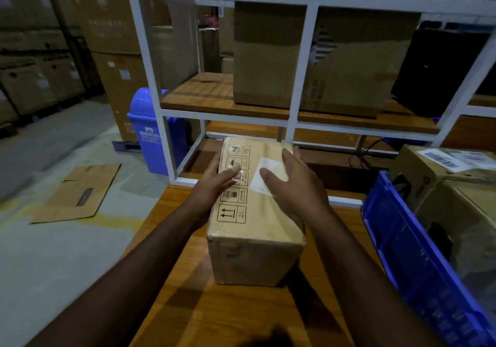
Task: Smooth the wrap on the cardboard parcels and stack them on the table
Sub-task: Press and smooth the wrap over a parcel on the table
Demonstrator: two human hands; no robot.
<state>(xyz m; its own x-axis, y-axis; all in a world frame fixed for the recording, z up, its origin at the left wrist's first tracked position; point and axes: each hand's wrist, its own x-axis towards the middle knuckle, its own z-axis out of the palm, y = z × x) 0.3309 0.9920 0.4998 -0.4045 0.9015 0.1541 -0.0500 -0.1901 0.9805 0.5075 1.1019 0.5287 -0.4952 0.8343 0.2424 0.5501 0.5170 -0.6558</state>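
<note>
Centre of the frame: one wrapped parcel (255,212) lies long-side down on the worktop (241,314). Left hand (214,182) flat on its top left edge, right hand (292,185) flat on top by the white label (264,176); fingers of both straight, gripping nothing. Cardboard looks stiff, probably light; glossy film likely slippery. Best hold: palms clamping the two long sides.

We saw one wrapped parcel.
The tan oblong cardboard parcel (255,212) in clear plastic wrap lay flat on the wooden table (241,314).
</note>
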